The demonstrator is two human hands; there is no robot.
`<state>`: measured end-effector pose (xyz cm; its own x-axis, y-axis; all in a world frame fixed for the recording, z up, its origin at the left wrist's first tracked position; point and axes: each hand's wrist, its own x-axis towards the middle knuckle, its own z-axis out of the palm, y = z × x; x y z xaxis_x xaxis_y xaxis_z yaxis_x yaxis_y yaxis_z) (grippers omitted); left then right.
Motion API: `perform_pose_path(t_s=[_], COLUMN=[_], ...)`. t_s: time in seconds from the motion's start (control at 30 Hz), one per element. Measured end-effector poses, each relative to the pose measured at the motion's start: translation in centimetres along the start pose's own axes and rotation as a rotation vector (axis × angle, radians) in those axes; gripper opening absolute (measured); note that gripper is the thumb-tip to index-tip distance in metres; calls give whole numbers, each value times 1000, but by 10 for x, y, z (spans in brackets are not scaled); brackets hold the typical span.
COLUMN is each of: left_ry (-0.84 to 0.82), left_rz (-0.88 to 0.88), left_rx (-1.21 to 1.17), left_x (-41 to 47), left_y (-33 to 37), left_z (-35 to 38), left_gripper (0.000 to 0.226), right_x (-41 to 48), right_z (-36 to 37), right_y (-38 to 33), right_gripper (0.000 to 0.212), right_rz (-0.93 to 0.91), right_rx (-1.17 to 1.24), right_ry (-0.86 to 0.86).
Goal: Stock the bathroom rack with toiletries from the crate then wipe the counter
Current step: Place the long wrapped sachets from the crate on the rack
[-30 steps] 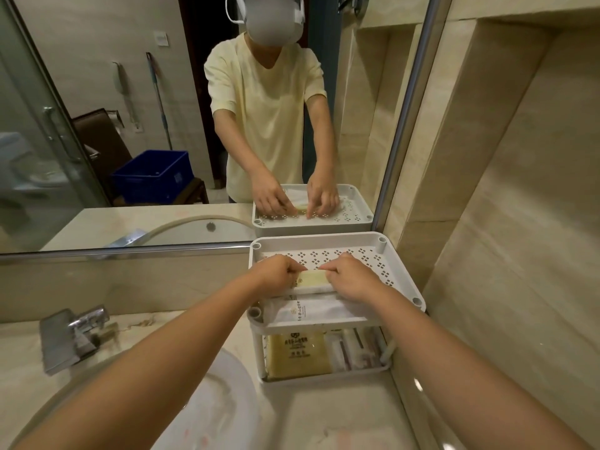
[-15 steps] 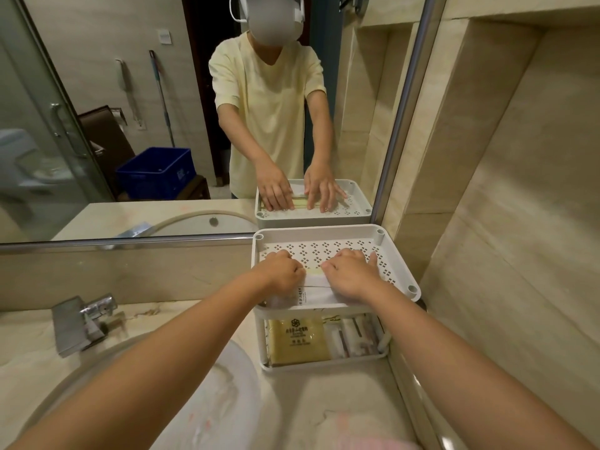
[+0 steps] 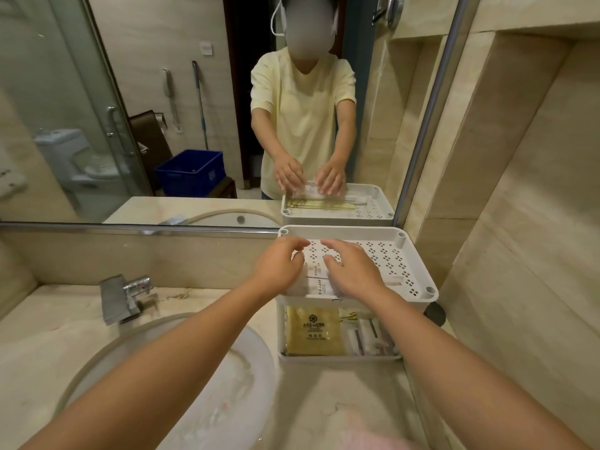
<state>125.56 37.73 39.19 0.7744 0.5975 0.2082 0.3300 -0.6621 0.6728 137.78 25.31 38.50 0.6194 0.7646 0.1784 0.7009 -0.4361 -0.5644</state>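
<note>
A white two-tier rack (image 3: 412, 254) stands on the counter against the mirror. On the front of its perforated top tray lie white toiletry packets (image 3: 319, 282). My left hand (image 3: 279, 266) and my right hand (image 3: 355, 271) hover side by side over those packets, fingers spread and curved, gripping nothing. The lower shelf holds a yellow packet (image 3: 313, 331) and several slim white packets (image 3: 370, 339). The blue crate (image 3: 191, 172) shows only in the mirror, on the floor behind me.
A chrome faucet (image 3: 123, 297) and a round white sink (image 3: 181, 368) lie left of the rack. A pink cloth (image 3: 367, 443) is blurred at the bottom edge. A small dark round object (image 3: 435, 313) sits by the right wall. The beige wall stands close on the right.
My hands were pressed down on the packets at the tray's front. Now they have lifted slightly, and their fingers have opened above the packets.
</note>
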Motion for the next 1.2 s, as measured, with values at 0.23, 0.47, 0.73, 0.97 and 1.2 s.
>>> perform_pose_path(t_s=[0.23, 0.47, 0.73, 0.97, 1.2], left_ry=[178, 283, 421, 541, 674], left_rz=[-92, -229, -433, -605, -791], left_rx=[-81, -120, -112, -96, -94], left_x=[-46, -110, -246, -396, -543], left_y=[-33, -76, -122, -158, -185], left_z=[-50, -119, -192, -236, -258], left_gripper=[33, 33, 31, 33, 32], right_x=[-8, -29, -107, -206, -311], right_z=[25, 62, 121, 184, 245], right_y=[-61, -142, -244, -329, -395], right_gripper=[39, 41, 47, 46, 46], right_rz=[-158, -281, -434, -581, -776], right_rx=[90, 128, 138, 149, 136], right_ry=[20, -65, -269, -428, -602])
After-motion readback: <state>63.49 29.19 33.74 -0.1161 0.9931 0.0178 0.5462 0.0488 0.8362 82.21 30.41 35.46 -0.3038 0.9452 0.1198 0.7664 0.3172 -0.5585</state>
